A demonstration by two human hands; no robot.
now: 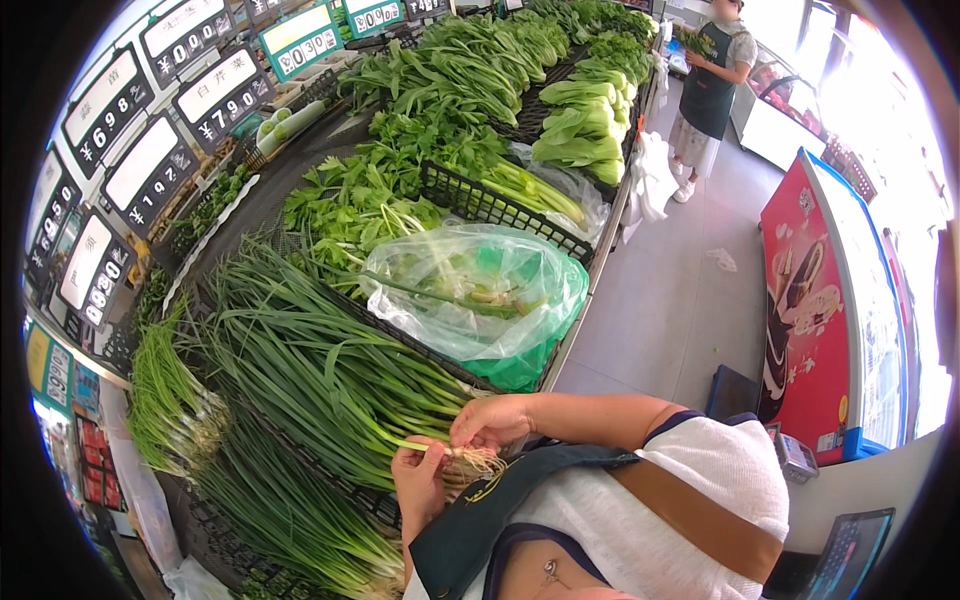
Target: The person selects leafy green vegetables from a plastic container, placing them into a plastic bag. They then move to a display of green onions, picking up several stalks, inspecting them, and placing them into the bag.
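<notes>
Right by my chest, my left hand [421, 478] grips the pale lower stem of a green onion [409, 441] between thumb and fingers. My right hand [491, 421] is pinched at the same stem's base, beside its stringy roots [480, 459]. Exactly what its fingertips hold is hidden. The long leaves run away from me into a pile of green onions [300, 345] in a black crate. A second pile of thinner green onions [300, 502] lies to the left of it. A clear and green plastic bag [480, 300] with stalks inside sits just beyond my right hand.
Celery [532, 184], leafy greens [450, 67] and bok choy [581, 127] fill the stand farther off. Price signs [109, 109] line the left. In the aisle, a person [709, 82] in a dark apron holds greens. A red freezer [806, 307] stands at right.
</notes>
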